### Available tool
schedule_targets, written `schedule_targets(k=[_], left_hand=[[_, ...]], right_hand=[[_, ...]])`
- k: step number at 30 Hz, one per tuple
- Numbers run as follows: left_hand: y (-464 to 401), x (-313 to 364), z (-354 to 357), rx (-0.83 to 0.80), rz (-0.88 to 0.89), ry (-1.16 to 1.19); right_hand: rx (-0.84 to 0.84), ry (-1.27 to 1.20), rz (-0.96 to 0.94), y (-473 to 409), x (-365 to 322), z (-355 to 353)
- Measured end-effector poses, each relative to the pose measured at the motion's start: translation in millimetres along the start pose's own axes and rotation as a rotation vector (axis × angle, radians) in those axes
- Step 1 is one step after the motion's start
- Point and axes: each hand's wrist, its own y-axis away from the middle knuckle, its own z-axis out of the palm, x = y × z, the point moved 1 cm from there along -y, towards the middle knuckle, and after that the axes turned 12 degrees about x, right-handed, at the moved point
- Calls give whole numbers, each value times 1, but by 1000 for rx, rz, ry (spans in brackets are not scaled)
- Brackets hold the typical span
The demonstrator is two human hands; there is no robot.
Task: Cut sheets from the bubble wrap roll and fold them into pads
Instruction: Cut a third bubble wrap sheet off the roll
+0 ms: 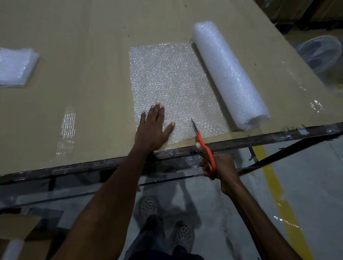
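Two hands: left hand [153, 128] flat on unrolled sheet [170, 86], right hand [218, 165] gripping scissors [204, 148] alongside.

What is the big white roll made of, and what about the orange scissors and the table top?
The roll looks like clear plastic bubble wrap: tiny shiny bumps. The scissors seem to have glossy orange plastic handles and dark blades, likely metal. The table top looks like matte brown cardboard or board; hard to tell.

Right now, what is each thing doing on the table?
Bubble wrap roll: partly unrolled, lying on the table.
Unrolled sheet: flat, still joined to the roll.
Scissors: blades at the sheet's near edge.
Left hand: pressing the sheet flat.
Right hand: gripping the scissors.
Folded pads: stacked far left.
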Motion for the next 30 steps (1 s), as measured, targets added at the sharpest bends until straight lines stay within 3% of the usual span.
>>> schedule_targets(k=[30], left_hand=[[0,1,-3,-28,-18,13]], right_hand=[[2,56,-34,-21,-32,17]])
